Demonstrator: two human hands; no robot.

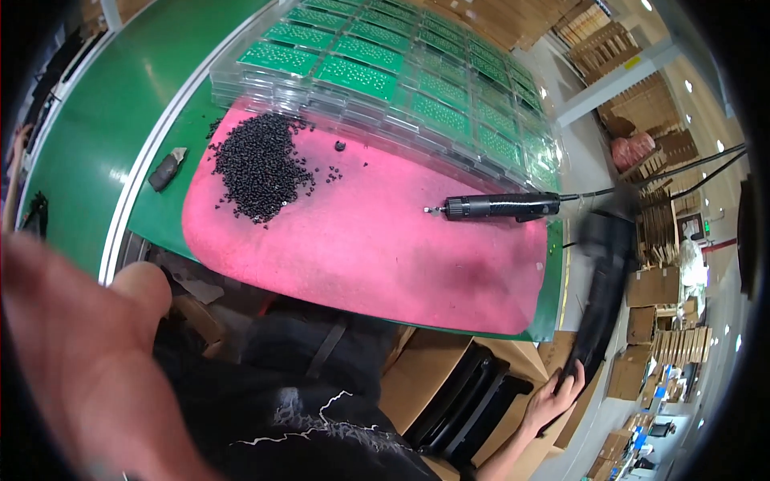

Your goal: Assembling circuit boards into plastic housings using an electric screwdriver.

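Note:
My right hand [553, 399] is closed around the lower end of a long, curved black plastic part [601, 297], held upright beyond the right edge of the table. Its upper end is blurred. Close to the camera, my left hand [96, 345] looms large at the left, thumb apart and nothing seen in it; its fingers are partly cut off. On the pink mat [361, 248] lies a black electric screwdriver [497, 207], bit pointing left. A heap of small black screws [257, 164] covers the mat's left part, with a few scattered beside it.
Stacked clear trays with green circuit boards [357, 76] stand behind the mat. An open carton [425, 369] by my lap holds more black plastic parts [465, 409]. A small dark lump [167, 170] sits left of the mat. Cables [674, 172] run right from the screwdriver.

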